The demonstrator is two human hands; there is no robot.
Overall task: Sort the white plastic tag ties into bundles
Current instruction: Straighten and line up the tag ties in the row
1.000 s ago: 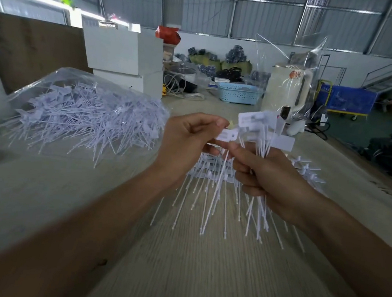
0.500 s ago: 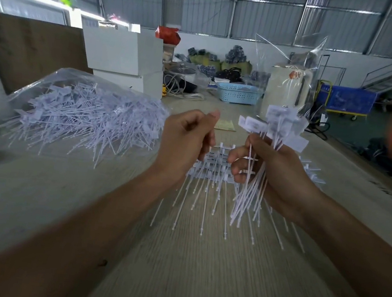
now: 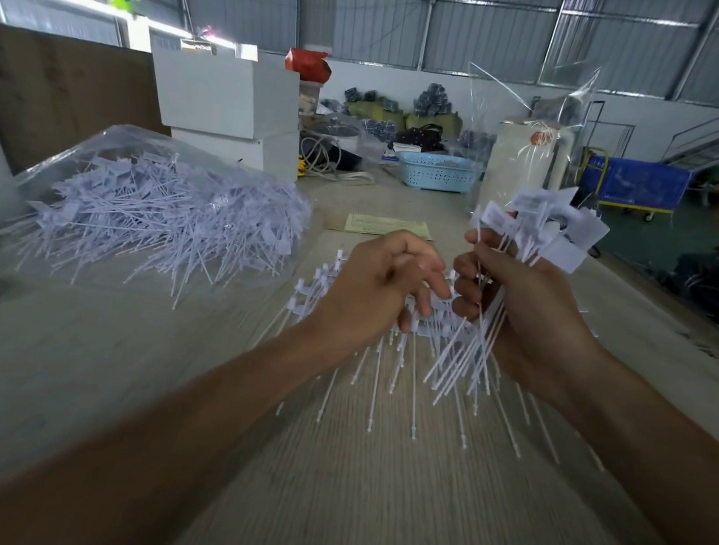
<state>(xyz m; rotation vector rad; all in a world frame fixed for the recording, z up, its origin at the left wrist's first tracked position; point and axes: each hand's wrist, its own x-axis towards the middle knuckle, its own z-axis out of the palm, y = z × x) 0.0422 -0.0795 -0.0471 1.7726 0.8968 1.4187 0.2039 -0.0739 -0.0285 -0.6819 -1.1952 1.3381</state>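
My right hand (image 3: pixel 523 303) grips a bundle of white plastic tag ties (image 3: pixel 535 228), flags up and tails fanning down below the fist. My left hand (image 3: pixel 373 291) hovers just left of it, fingers loosely curled and reaching down toward a row of tag ties (image 3: pixel 383 363) lying side by side on the table, partly hidden under both hands. It holds nothing that I can see. A large loose heap of tag ties (image 3: pixel 163 220) lies in an open clear plastic bag at the left.
The wood-grain table (image 3: pixel 326 490) stretches toward me. A paper slip (image 3: pixel 387 225) lies behind the hands. White boxes (image 3: pixel 225 98), a blue basket (image 3: pixel 439 172) and a clear bag over a white appliance (image 3: pixel 525 156) stand at the back.
My left hand let go of the tie it was feeding into the bundle and dropped toward the row on the table. My right hand shifted the bundle right and tilted it.
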